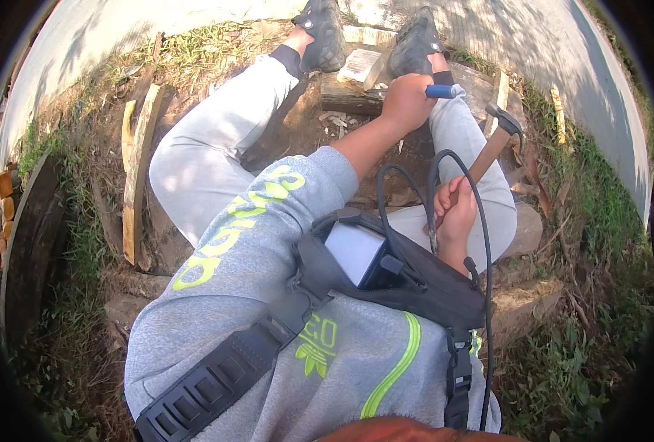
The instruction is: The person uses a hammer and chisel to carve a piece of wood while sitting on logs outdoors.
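My left hand (408, 102) reaches across in front of me, closed round a chisel whose blue handle (440, 91) sticks out to the right of the fist. Its thin blade shows only in part, to the left of the fist, beside a dark timber (347, 96). A pale, cut wood block (361, 68) rests against that timber, between my shoes. Lower on the right, my right hand (455, 209) grips a hammer by its wooden handle (488, 153). The dark metal head (504, 120) points up and away, over the edge of my right trouser leg.
Pale wood chips (334, 121) lie on the dirt between my legs. Long wood strips (141, 177) lie on the left, with another strip (557, 116) on the right. A black chest pouch (408, 287) and its looping cable (482, 221) hang near my right arm. Grass surrounds me.
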{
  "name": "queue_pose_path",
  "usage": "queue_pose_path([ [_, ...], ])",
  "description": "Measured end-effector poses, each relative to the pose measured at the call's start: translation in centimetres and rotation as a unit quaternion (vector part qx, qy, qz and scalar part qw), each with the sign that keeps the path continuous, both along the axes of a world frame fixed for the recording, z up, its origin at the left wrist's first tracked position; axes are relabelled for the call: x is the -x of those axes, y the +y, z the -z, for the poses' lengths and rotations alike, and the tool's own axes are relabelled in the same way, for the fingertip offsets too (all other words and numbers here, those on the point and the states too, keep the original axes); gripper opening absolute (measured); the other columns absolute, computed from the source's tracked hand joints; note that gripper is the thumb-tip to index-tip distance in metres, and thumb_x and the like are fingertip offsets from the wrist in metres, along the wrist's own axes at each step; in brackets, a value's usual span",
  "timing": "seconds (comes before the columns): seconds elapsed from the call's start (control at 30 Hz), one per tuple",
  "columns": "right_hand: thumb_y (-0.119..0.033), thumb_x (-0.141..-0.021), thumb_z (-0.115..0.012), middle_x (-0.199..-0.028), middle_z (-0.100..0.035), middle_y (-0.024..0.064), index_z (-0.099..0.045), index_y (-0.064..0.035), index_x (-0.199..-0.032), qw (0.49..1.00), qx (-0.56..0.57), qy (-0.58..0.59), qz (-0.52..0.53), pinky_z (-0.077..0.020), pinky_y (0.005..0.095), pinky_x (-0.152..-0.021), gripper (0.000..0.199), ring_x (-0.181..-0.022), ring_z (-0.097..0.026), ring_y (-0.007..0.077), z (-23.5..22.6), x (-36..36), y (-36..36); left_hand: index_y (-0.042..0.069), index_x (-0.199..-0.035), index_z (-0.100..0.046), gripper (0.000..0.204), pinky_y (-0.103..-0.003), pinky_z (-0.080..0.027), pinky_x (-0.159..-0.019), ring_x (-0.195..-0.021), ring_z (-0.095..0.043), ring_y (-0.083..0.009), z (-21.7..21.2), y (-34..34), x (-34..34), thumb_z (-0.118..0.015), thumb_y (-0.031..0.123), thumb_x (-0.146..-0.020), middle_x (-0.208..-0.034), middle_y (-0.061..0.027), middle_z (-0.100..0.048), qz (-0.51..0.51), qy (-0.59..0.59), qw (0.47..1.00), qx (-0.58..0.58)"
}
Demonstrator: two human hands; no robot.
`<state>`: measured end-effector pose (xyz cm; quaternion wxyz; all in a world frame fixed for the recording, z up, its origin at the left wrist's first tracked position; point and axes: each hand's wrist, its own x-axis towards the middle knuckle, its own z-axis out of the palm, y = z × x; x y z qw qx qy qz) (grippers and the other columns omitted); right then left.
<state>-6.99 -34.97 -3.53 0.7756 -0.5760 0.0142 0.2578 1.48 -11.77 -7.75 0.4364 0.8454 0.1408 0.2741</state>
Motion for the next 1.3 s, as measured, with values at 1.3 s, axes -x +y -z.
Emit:
queue_pose_path([
  [1.3,-0.05,-0.115,-0.042,-0.066,-0.04,0.0,-0.047,-0.011,-0.096,0.998,0.013,0.058,0.0,-0.0384,0.0269,-0.045,0.044,-0.052,-0.041,0.0104,-1.0,-0.2,0.4,0.004,-0.078,-0.067,0.018,-0.049,-0.053,-0.071,-0.077,-0.067,-0.0401,-4.0,-2.5,-2.1,-0.077,0.017,-0.085,-0.08,-0.0177,-0.068,0.079,-0.108,0.991,0.004],
])
